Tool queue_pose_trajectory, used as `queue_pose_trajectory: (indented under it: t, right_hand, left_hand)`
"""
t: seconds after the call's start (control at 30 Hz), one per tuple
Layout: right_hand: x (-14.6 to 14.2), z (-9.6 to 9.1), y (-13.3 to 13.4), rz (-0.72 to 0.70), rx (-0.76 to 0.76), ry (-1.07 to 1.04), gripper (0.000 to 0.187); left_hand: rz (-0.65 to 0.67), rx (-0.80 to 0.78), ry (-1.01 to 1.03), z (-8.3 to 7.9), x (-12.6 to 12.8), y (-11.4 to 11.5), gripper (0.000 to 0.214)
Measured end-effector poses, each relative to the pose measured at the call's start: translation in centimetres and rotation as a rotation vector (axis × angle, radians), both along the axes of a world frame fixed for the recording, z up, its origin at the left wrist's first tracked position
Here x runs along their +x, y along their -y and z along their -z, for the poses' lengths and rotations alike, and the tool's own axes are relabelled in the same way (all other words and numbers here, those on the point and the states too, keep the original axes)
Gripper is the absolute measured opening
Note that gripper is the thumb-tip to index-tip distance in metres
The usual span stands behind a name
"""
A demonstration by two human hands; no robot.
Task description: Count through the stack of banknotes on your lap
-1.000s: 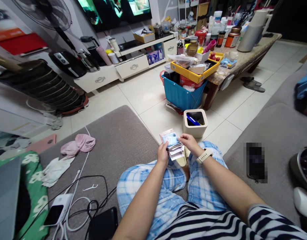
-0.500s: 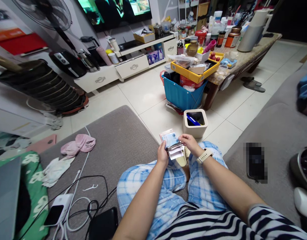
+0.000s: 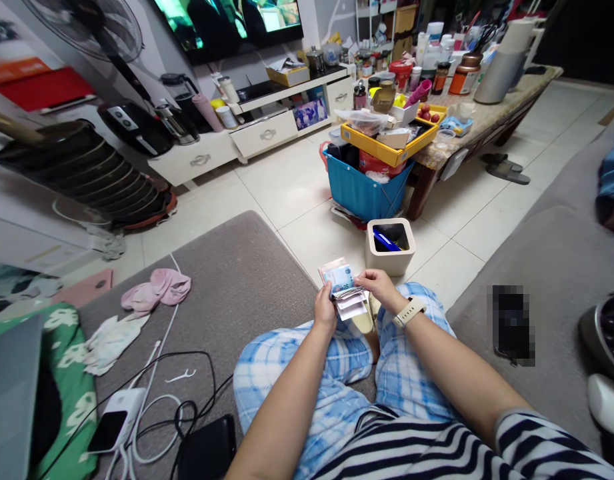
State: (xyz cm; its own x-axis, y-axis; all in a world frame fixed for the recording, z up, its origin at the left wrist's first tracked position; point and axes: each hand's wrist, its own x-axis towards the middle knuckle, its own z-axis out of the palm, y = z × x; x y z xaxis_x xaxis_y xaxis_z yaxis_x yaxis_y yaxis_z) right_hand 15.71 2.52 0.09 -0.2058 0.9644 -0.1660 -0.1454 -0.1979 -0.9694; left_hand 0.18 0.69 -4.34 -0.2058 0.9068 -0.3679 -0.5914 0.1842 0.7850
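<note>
A stack of banknotes [image 3: 339,275], blue on top with pinkish edges behind, is held above my lap. My left hand [image 3: 326,309] is closed round the stack's left side, its thumb on top. My right hand [image 3: 381,287], with a pale watch [image 3: 409,311] on the wrist, pinches the right edge of the notes between thumb and fingertips. Whitish folded papers [image 3: 351,308] stick out below the notes, toward me. A pale slipper [image 3: 364,322] shows underneath, between my knees in blue checked trousers [image 3: 297,360].
Beyond my hands stands a beige bin [image 3: 405,260] with a blue item inside. Behind it, a blue basket [image 3: 359,187] carries a yellow tray [image 3: 381,155]. A cluttered table [image 3: 467,143] extends right. Cables [image 3: 157,400] and a black wallet-like object [image 3: 207,450] lie left on the sofa.
The top blue note's visible face has changed within the stack, and my right fingertips have moved slightly left. My left hand keeps its place.
</note>
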Motion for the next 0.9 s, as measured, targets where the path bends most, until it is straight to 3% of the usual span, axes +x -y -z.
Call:
queue_pose_trajectory:
  t: [0.37, 0.6, 0.9]
  right_hand:
    - [-0.09, 0.49, -0.36, 0.106, -0.022, -0.019, 0.037]
    - [-0.14, 0.81, -0.41, 0.051, -0.033, -0.009, 0.034]
    - [-0.25, 0.55, -0.38, 0.042, -0.037, -0.034, 0.038]
  left_hand:
    - [0.047, 0.031, 0.009, -0.34, 0.27, 0.11, 0.039]
    - [0.078, 0.022, 0.016, -0.55, 0.28, 0.25, 0.041]
    - [0.012, 0.03, -0.045, 0.13, 0.14, -0.03, 0.037]
